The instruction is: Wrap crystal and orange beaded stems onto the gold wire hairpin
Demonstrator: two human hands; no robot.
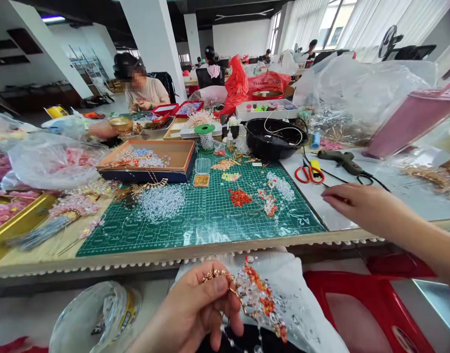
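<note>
My left hand (195, 309) is low in front of the table edge, its fingers pinched on a gold wire hair ornament (256, 296) set with red and clear beads, held over a white cloth in my lap. My right hand (357, 206) reaches out over the white table surface right of the green cutting mat (206, 215); its fingers are curled together and I cannot make out anything in them. Red scissors (308, 174) and a dark glue gun (342, 161) lie just beyond that hand. Piles of clear beads (160, 201) and red beads (240, 197) lie on the mat.
A black bowl (274, 138) stands behind the mat, an open brown box of beads (151, 159) at back left, a gold tray (14, 223) at far left. Plastic bags crowd both sides. A red stool (360, 309) is at lower right. People sit at tables beyond.
</note>
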